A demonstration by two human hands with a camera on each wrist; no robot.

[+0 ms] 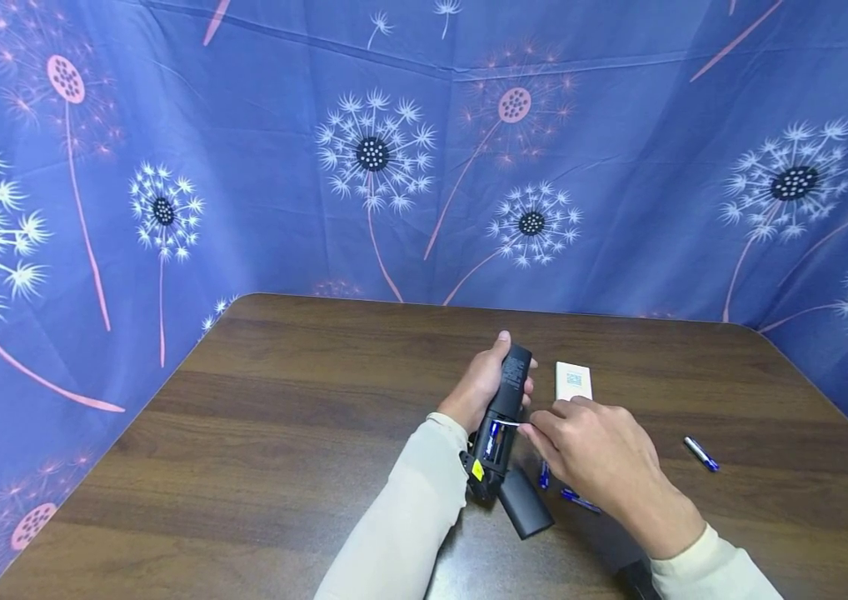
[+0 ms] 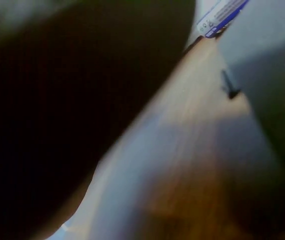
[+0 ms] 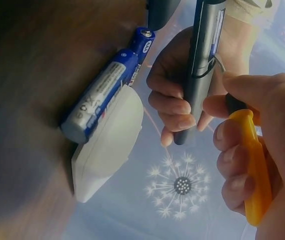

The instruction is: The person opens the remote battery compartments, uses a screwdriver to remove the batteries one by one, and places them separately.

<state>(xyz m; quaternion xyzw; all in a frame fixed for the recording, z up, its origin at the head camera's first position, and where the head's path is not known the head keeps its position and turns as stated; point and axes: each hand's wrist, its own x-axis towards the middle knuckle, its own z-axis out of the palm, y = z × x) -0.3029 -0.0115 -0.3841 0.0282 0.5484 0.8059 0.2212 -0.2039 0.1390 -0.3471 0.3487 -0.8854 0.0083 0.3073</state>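
My left hand (image 1: 478,385) grips a black remote control (image 1: 516,371), its back turned up and its battery bay uncovered. A blue-and-white battery (image 1: 492,439) lies in the bay. My right hand (image 1: 607,450) holds a hook pick (image 3: 256,172) with a yellow handle, black collar and thin bent metal tip. That tip reaches into the bay beside the battery. A black battery cover (image 1: 525,502) rests on the table just below the remote. In the left wrist view, a dark blurred shape hides most of the work, and a battery end (image 2: 222,17) shows at the top.
Loose blue-and-silver batteries lie near the right hand: one battery (image 1: 544,475) by the remote, another (image 1: 580,500) under the wrist, a third (image 1: 701,454) farther right. A white box (image 1: 572,379) sits behind the right hand on the brown table (image 1: 281,417). A blue dandelion-print cloth (image 1: 424,167) hangs behind.
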